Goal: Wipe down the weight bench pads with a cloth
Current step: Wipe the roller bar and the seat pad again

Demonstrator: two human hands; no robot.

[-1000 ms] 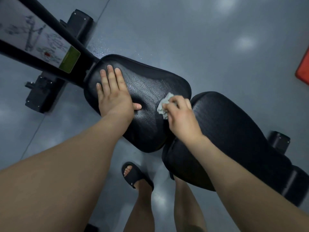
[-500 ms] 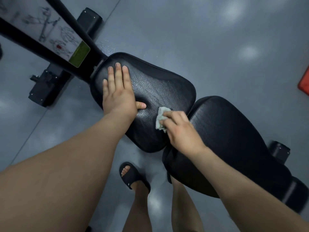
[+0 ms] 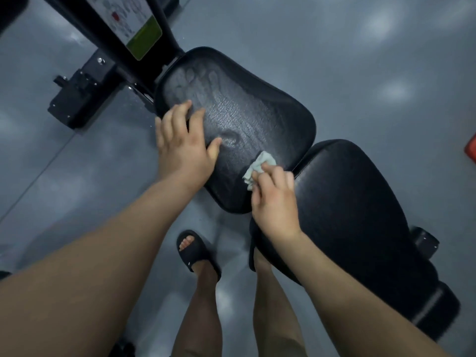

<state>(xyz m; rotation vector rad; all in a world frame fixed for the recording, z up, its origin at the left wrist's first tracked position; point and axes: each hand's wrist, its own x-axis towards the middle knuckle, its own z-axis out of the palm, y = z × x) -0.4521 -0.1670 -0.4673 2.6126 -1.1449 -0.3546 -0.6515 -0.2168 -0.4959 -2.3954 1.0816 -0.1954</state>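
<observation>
The small pale cloth [image 3: 258, 167] lies at the centre of the frame, on the lower right edge of the upper bench pad [image 3: 257, 112], and the right hand [image 3: 275, 199] grasps it with bent fingers. Just beside it, the second pad [image 3: 360, 202] goes to the lower right. The left hand [image 3: 183, 145] rests released on the upper pad's left edge, below a pale handprint [image 3: 195, 81].

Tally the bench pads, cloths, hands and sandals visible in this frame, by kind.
Bench pads: 2, upper pad and lower pad
Cloth: 1
Hands: 2, left hand and right hand
Sandal: 1
Total: 6
</observation>
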